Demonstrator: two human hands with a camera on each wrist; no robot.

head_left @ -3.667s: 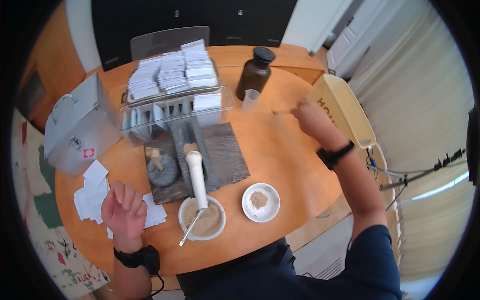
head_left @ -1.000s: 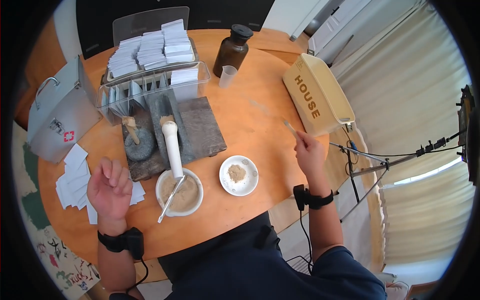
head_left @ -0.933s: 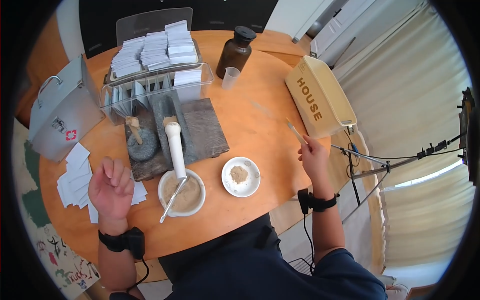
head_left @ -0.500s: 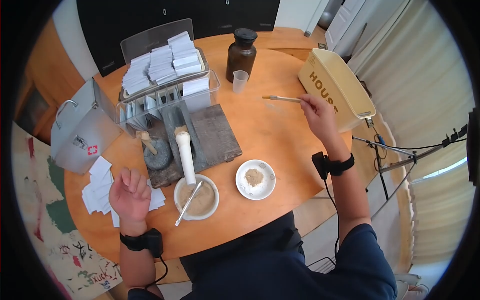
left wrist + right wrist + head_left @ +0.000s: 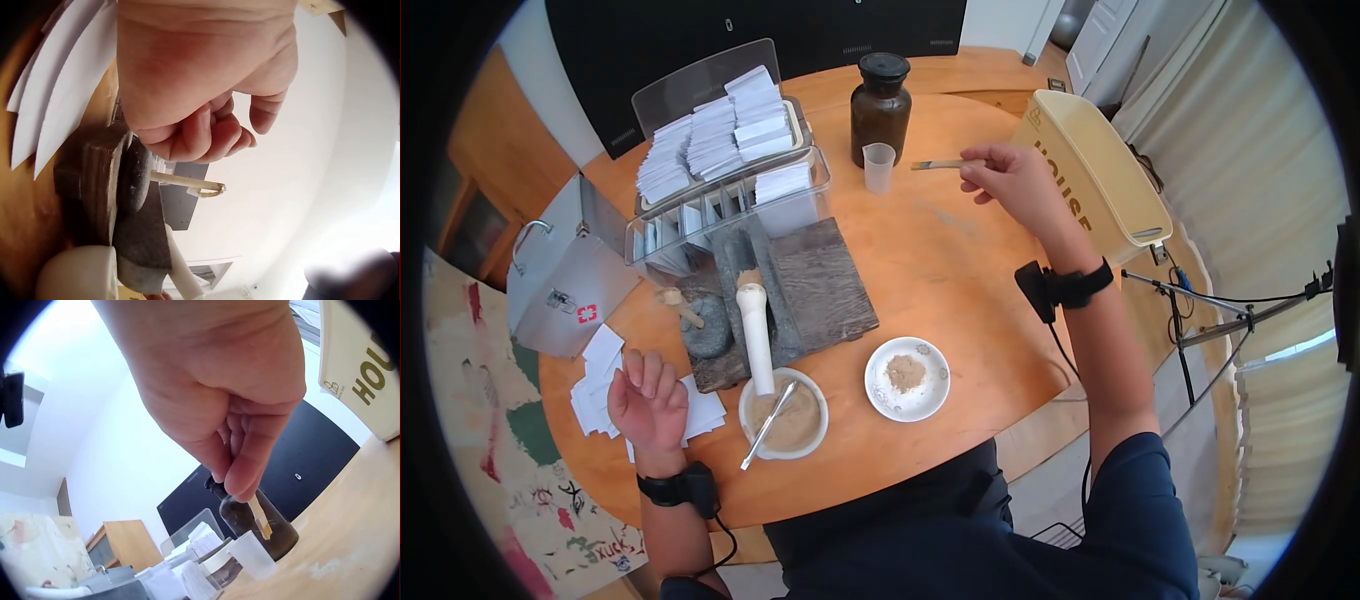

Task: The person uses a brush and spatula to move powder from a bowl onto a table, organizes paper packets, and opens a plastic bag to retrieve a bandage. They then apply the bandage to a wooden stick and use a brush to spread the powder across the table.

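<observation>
My right hand (image 5: 1018, 185) pinches a small flat paintbrush (image 5: 940, 164) between thumb and fingertips, its bristles pointing left. The brush is held over the far right part of the table, beside a clear plastic measuring cup (image 5: 879, 168). In the right wrist view the brush (image 5: 260, 515) overlaps a dark brown jar (image 5: 281, 528). My left hand (image 5: 650, 400) holds nothing; its fingers hang loosely curled above some white paper slips (image 5: 596, 390). Near the front edge stand a mortar (image 5: 824, 420) of tan powder with a metal spoon (image 5: 772, 420) and a white dish (image 5: 880, 395) with a powder heap.
A cream HOUSE bin (image 5: 1090, 170) stands at the table's right edge, close to my right forearm. On a dark wooden board (image 5: 830, 285) are a stone trough with a white pestle (image 5: 755, 335) and a round stone (image 5: 708, 335). Paper packets (image 5: 720, 135) and a metal box (image 5: 565, 270) lie behind.
From low near the bin's front corner, my right hand has moved away from my body with the paintbrush, which has swung to point left near the measuring cup. My left hand stays loosely curled.
</observation>
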